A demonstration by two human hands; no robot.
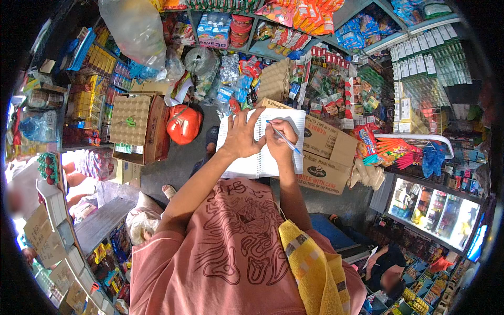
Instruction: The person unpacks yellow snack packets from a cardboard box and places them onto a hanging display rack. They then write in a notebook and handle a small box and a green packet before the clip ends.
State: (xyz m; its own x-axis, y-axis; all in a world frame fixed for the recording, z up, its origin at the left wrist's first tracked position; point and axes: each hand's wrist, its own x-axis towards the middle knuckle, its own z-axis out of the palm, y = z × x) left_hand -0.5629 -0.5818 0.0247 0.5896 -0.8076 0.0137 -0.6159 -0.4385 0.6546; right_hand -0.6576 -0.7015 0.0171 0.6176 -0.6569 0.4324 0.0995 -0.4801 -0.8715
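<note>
A spiral-bound notebook lies open in front of me, its white pages spread on both sides of the coil. My left hand rests flat with fingers spread on the left page and reaches over the coil. On the right page, my right hand grips a blue and white pen. The pen's blue end points down and to the right, and its tip is hidden near the fingers. Under the notebook's right side sits a cardboard box with printed writing.
A red plastic bag and a box topped by an egg tray with green scissors stand at the left. Shelves of packaged goods surround me. A lit display fridge stands at the right. Another person sits at the lower right.
</note>
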